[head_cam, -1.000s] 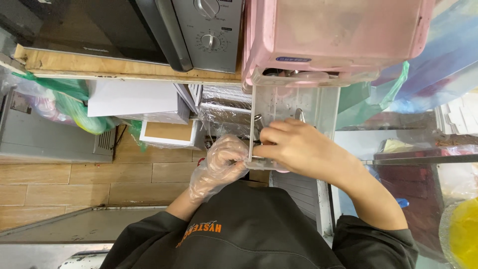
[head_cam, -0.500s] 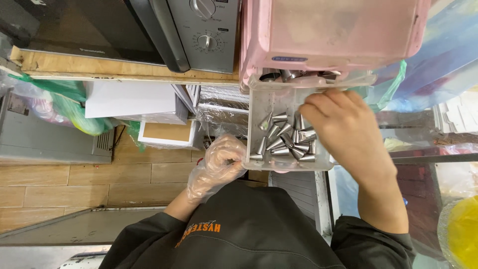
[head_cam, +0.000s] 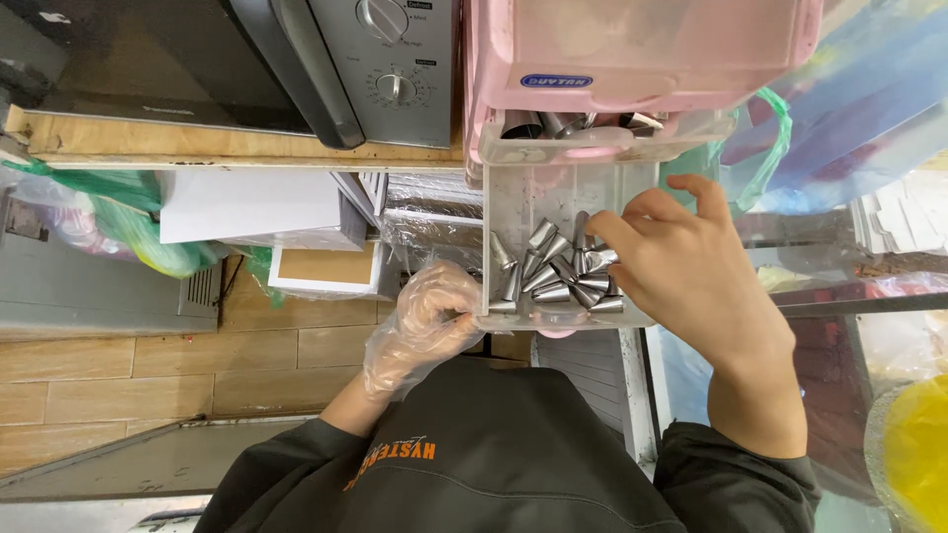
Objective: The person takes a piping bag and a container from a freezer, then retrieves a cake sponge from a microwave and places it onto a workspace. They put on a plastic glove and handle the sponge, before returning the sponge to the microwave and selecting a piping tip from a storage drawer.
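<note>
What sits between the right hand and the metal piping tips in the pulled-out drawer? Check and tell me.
Nothing visible. The right hand already reaches into the open clear drawer, its fingertips among the metal piping tips. The gloved left hand rests at the drawer's front corner, clear of them.

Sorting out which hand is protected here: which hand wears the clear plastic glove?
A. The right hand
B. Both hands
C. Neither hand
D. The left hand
D. The left hand is covered by a clear plastic glove at the drawer's front edge, while the bare right hand reaches among the metal piping nozzles.
</note>
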